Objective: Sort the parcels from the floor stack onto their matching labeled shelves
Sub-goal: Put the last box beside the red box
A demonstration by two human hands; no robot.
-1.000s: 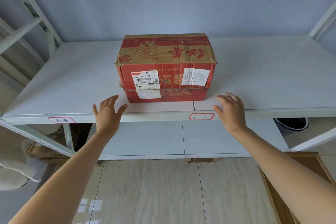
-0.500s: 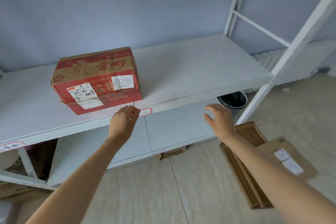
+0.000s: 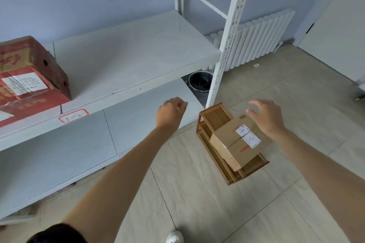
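My right hand [image 3: 266, 117] hovers with fingers spread wide over a brown cardboard parcel [image 3: 238, 141] marked "1-2", which rests on a low wooden rack [image 3: 215, 116] on the tiled floor [image 3: 197, 193]. My left hand [image 3: 170, 111], fingers loosely curled and empty, hangs before the white metal shelf [image 3: 138, 55] labelled "1-2", where a red printed carton [image 3: 29, 81] sits at left.

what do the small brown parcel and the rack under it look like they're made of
The brown parcel looks like plain matte corrugated cardboard: taped seam, paper labels stuck on. The rack beneath appears to be wood or bamboo, with visible grain and a light sheen, though veneer can't be ruled out.
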